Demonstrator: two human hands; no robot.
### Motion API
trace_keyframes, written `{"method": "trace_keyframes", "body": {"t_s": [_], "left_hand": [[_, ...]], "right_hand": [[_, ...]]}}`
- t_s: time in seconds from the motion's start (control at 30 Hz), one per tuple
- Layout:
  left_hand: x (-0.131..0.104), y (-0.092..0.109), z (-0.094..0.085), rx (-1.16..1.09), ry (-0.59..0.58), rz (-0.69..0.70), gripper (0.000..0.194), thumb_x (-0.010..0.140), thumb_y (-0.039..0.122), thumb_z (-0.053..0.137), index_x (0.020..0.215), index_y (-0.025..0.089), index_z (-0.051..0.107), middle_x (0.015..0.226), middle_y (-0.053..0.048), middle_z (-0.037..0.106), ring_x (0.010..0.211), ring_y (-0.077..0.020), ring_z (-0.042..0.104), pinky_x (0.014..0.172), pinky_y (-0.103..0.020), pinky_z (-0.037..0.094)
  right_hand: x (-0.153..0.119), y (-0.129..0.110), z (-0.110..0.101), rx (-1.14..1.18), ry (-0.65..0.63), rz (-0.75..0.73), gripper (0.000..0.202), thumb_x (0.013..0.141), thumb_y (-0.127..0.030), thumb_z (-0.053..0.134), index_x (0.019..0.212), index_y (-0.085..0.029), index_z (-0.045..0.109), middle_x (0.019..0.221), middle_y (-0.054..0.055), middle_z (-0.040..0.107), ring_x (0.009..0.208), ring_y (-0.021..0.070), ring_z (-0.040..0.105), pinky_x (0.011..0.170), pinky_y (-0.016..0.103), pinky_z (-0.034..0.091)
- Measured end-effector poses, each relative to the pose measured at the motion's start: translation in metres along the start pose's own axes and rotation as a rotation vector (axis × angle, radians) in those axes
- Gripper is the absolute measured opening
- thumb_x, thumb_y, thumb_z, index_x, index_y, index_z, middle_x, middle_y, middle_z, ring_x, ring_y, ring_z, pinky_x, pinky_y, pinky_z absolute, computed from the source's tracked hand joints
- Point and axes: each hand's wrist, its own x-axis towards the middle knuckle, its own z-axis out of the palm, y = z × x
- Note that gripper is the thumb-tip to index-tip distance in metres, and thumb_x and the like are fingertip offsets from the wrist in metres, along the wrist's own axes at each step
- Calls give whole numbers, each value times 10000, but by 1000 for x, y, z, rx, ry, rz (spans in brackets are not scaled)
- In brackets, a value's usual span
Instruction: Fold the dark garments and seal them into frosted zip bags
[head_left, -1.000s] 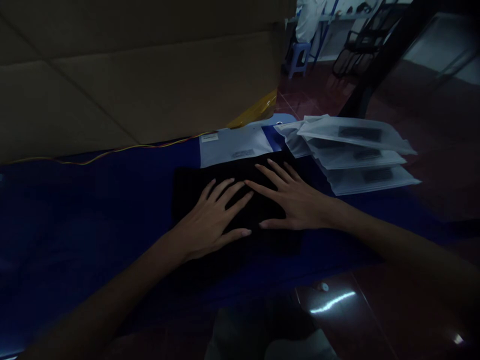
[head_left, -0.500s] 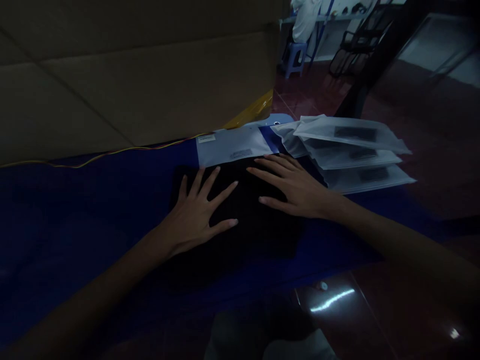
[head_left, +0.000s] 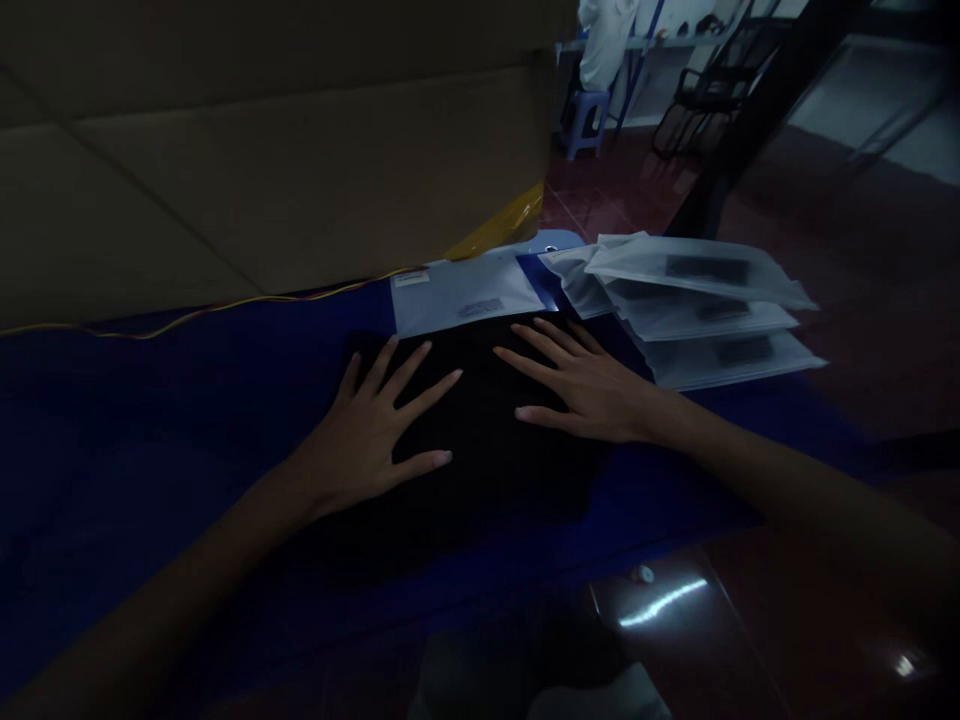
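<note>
A black piece, apparently folded cloth, lies on the blue table covering; its details are lost in the dark. My left hand rests on its left part, fingers spread and palm down. On its right part my right hand lies flat, with the fingers apart. Neither hand grips anything. Just beyond the fingertips is a flat whitish plastic bag with a small label and printed text. To the right of my right hand, several filled translucent bags with dark printed patches lie overlapping.
A large cardboard box stands along the table's back edge, with brown tape at its lower corner. A thin yellow and red cord runs along its base. Farther off are a person on a blue stool and a black chair.
My left hand has slid a little to the left across the black cloth. My right hand has shifted only slightly, and both stay flat with spread fingers.
</note>
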Motion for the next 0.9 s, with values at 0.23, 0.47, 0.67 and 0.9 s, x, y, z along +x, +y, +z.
{"method": "trace_keyframes", "body": {"t_s": [0.23,0.47,0.67,0.9], "left_hand": [[-1,6,-2,-5,-20,-12,860,995,779,463,1699,447,99,1809,-85,-12,1631,-518,6,1197,-850,155],[-4,10,-3,-11,-36,-13,845,1009,777,436,1702,429,102,1806,-96,-14,1636,-502,29,1205,-839,158],[-4,11,-4,16,-30,-23,838,1013,775,427,1703,423,107,1806,-93,-2,1637,-492,58,1215,-820,181],[-5,9,-3,7,-35,-11,823,1019,763,426,1700,443,92,1807,-99,-4,1633,-504,60,1198,-839,190]], "right_hand": [[0,-1,2,-145,154,-53,847,1032,-771,350,1688,-237,314,1732,196,315,1639,425,166,1294,696,151],[0,2,5,-82,81,-11,871,1004,-808,380,1712,-331,207,1781,134,205,1638,468,91,1273,752,140],[2,1,1,-68,31,-13,880,1016,-807,325,1718,-293,194,1782,168,171,1644,439,82,1301,704,113],[-1,-3,1,-57,35,18,880,1004,-802,394,1713,-314,211,1784,147,178,1640,447,108,1283,721,183]]}}
